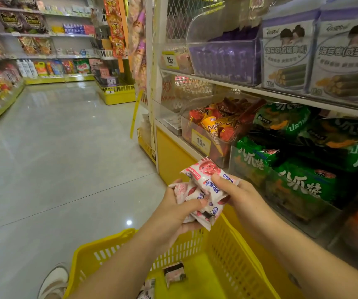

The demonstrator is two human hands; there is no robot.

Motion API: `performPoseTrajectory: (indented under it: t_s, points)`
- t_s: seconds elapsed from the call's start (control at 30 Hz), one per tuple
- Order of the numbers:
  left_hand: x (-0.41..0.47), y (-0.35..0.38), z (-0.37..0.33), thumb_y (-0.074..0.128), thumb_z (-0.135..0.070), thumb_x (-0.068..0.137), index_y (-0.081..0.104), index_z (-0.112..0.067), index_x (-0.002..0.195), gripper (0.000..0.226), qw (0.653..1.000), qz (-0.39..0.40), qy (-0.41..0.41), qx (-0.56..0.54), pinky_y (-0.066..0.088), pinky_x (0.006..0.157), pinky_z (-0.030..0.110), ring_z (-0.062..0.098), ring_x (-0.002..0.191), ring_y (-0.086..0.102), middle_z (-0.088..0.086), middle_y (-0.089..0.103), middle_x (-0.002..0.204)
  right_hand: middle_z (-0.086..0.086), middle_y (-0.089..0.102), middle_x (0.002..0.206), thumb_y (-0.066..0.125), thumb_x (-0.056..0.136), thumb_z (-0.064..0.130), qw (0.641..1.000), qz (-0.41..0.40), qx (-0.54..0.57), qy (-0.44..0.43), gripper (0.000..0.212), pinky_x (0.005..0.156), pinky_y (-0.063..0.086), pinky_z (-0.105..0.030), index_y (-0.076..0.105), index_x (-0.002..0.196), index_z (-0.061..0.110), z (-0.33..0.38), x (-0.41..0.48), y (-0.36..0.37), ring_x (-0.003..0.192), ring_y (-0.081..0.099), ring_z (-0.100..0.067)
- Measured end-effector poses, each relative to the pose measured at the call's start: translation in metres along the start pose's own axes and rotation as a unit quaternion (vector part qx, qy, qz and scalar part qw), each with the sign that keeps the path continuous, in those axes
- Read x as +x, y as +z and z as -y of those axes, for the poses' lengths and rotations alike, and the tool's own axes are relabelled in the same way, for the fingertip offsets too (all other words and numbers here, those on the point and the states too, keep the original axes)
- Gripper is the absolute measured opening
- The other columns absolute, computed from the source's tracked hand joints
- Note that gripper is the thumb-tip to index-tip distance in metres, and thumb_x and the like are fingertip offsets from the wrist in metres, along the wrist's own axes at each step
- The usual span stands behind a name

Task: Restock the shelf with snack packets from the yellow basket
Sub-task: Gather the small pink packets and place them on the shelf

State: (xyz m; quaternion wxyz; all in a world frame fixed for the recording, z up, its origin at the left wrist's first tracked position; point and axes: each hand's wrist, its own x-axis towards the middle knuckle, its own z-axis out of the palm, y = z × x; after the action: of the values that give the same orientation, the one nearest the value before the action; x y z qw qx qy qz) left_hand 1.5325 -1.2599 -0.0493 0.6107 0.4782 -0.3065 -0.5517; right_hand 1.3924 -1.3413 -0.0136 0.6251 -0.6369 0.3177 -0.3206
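Note:
Above the yellow basket (pixel 227 251), both my hands hold pink and white snack packets. My left hand (pixel 175 212) grips a small bundle of packets (pixel 204 212) from the left. My right hand (pixel 238 190) pinches the topmost packet (pixel 204 172), thumb on its face. Two more packets (pixel 175 274) lie on the basket floor. The shelf (pixel 227 83) stands to the right, its lower tier holding a clear bin of mixed red and orange snacks (pixel 214 126).
Green snack bags (pixel 298 152) fill clear bins at the right, purple packets (pixel 223 59) sit on the tier above. The yellow shelf base (pixel 173 156) is just behind my hands. Open tiled aisle floor (pixel 55 158) stretches left. A white shoe (pixel 53 281) shows beside the basket.

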Motion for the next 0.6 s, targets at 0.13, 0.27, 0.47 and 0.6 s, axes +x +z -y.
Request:
performPoseTrajectory:
  t_s: [0.13, 0.27, 0.47, 0.6]
  points:
    - [0.003, -0.005, -0.001, 0.075, -0.008, 0.078, 0.039, -0.024, 0.13, 0.065, 0.999, -0.038, 0.007, -0.019, 0.058, 0.066, 0.034, 0.022, 0.09, 0.072, 0.0, 0.074, 0.098, -0.009, 0.074, 0.1, 0.061, 0.088, 0.025, 0.999, -0.028, -0.003, -0.041, 0.025, 0.091, 0.052, -0.042, 0.071, 0.108, 0.012, 0.005, 0.001, -0.009, 0.1, 0.068, -0.031]
    - [0.004, -0.014, -0.009, 0.072, -0.001, 0.079, 0.037, -0.023, 0.134, 0.068, 0.997, -0.064, 0.031, 0.023, 0.059, 0.065, 0.036, 0.023, 0.091, 0.072, 0.009, 0.067, 0.114, -0.009, 0.074, 0.097, 0.074, 0.078, 0.012, 0.995, 0.01, -0.097, -0.003, 0.024, 0.095, 0.05, -0.049, 0.068, 0.102, 0.013, 0.02, 0.003, -0.032, 0.095, 0.068, -0.032]
    - [0.003, -0.015, -0.01, 0.073, 0.0, 0.079, 0.037, -0.027, 0.13, 0.068, 0.994, -0.05, 0.062, 0.07, 0.06, 0.069, 0.042, 0.028, 0.092, 0.072, 0.01, 0.066, 0.115, 0.005, 0.067, 0.104, 0.077, 0.077, 0.014, 0.981, 0.098, -0.167, -0.022, 0.054, 0.062, 0.055, -0.024, 0.05, 0.116, 0.04, 0.025, -0.002, -0.033, 0.082, 0.071, -0.01]
    - [0.003, -0.017, -0.011, 0.075, -0.006, 0.078, 0.035, -0.029, 0.133, 0.071, 0.994, -0.04, 0.063, 0.076, 0.059, 0.077, 0.046, 0.024, 0.097, 0.07, 0.005, 0.066, 0.116, -0.001, 0.073, 0.088, 0.084, 0.06, 0.033, 0.985, 0.046, -0.151, -0.066, 0.045, 0.064, 0.056, -0.024, 0.059, 0.094, 0.018, 0.023, 0.0, -0.033, 0.076, 0.071, -0.013]
